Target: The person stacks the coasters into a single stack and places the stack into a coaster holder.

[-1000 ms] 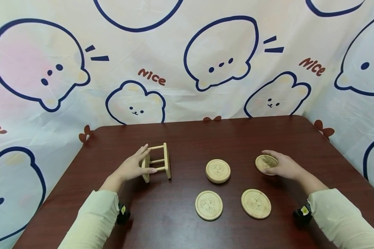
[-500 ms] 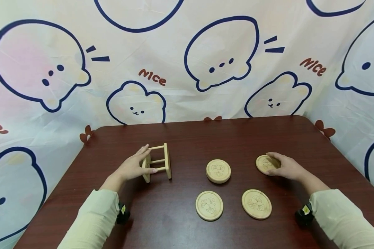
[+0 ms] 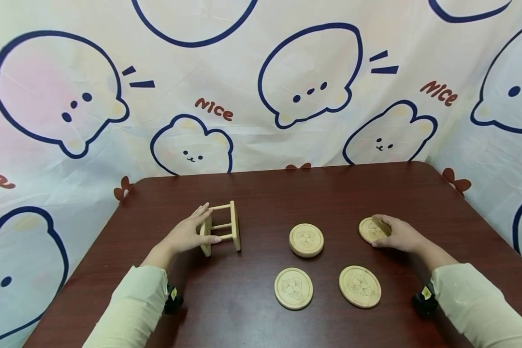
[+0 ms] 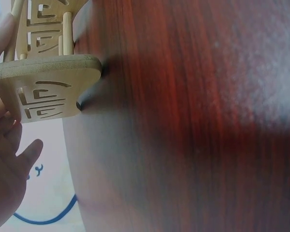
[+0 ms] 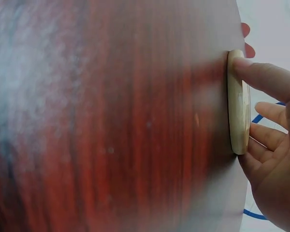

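Note:
On the left of the table, my left hand [image 3: 182, 235] holds a light wooden coaster rack [image 3: 236, 227] with round rods between two end plates. The thumb lies along its near side and the fingers reach its far side. Cut-out slots in the rack's plate show in the left wrist view. At the right, my right hand [image 3: 400, 234] grips a round wooden coaster [image 3: 371, 230] by its rim, thumb on the near edge and fingers on the far edge. In the right wrist view that coaster [image 5: 238, 106] lies flat against the table; the palm covers its right part.
A stack of coasters [image 3: 306, 239] sits mid-table between the hands. Nearer the front lie two single coasters, a left one [image 3: 293, 289] and a right one [image 3: 360, 286]. Behind the dark wooden table [image 3: 261, 193] hangs a cartoon-printed cloth [image 3: 252, 130].
My right hand has shifted slightly right over its coaster, and more of the coaster's carved face shows. My left hand and the rack have stayed in place.

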A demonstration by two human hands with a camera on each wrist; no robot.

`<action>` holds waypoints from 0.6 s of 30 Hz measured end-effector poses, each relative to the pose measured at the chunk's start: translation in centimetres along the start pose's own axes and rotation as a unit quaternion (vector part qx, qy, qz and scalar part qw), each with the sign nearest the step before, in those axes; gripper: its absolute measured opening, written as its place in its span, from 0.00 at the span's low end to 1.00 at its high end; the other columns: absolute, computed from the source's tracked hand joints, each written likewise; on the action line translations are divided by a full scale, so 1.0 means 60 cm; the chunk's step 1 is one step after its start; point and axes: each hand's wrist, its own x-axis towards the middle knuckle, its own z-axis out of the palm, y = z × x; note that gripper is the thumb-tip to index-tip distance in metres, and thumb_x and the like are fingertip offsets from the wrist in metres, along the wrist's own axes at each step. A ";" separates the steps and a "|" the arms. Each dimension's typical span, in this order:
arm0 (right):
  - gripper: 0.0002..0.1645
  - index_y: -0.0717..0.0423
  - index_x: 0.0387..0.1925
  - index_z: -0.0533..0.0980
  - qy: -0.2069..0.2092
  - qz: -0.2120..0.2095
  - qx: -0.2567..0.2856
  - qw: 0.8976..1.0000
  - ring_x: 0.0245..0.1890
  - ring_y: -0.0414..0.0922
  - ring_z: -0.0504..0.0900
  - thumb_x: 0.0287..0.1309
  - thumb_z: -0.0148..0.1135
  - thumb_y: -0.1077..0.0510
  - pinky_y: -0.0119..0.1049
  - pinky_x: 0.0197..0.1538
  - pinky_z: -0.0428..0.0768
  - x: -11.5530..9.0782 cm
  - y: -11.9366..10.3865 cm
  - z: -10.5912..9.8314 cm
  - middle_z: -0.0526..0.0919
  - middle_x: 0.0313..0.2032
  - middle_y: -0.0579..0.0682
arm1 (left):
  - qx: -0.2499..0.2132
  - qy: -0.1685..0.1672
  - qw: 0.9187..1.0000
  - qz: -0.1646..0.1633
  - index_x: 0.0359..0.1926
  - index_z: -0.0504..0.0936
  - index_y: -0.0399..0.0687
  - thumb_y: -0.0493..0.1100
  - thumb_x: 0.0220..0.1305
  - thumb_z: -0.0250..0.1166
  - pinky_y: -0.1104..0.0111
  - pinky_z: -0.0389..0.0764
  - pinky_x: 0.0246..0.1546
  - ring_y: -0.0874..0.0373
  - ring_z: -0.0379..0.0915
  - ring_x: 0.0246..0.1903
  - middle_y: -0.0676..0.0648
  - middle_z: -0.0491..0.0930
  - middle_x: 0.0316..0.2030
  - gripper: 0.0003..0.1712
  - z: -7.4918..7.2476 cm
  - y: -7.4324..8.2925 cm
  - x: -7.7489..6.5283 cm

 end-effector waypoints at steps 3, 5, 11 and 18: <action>0.45 0.72 0.54 0.61 0.002 -0.007 0.000 1.000 0.51 0.64 0.63 0.38 0.68 0.51 0.56 0.47 0.62 -0.001 0.001 0.002 0.65 0.50 0.71 | 0.001 0.000 1.000 0.003 0.64 0.52 0.40 0.68 0.42 0.60 0.50 0.51 0.55 0.49 0.35 0.63 0.45 0.42 0.65 0.55 0.001 0.000 0.001; 0.44 0.72 0.54 0.61 0.001 -0.011 0.001 1.000 0.51 0.63 0.62 0.38 0.68 0.51 0.56 0.47 0.62 -0.001 0.000 0.003 0.65 0.51 0.70 | 0.001 -0.001 1.000 0.002 0.64 0.52 0.40 0.68 0.42 0.60 0.50 0.51 0.55 0.49 0.35 0.63 0.45 0.42 0.65 0.55 0.000 0.000 0.000; 0.43 0.73 0.53 0.61 -0.001 -0.019 -0.001 1.000 0.50 0.62 0.64 0.38 0.68 0.52 0.54 0.46 0.63 -0.001 -0.005 0.003 0.66 0.50 0.70 | -0.001 -0.002 1.000 -0.002 0.64 0.52 0.41 0.68 0.41 0.60 0.49 0.51 0.54 0.49 0.35 0.63 0.44 0.42 0.65 0.56 -0.001 0.003 0.000; 0.42 0.73 0.53 0.61 -0.005 -0.021 -0.010 1.000 0.49 0.61 0.65 0.39 0.67 0.53 0.54 0.47 0.63 -0.002 -0.005 0.002 0.66 0.50 0.69 | 0.000 -0.002 1.000 -0.002 0.64 0.52 0.40 0.68 0.41 0.60 0.49 0.52 0.54 0.48 0.36 0.63 0.43 0.43 0.65 0.56 -0.001 0.003 -0.001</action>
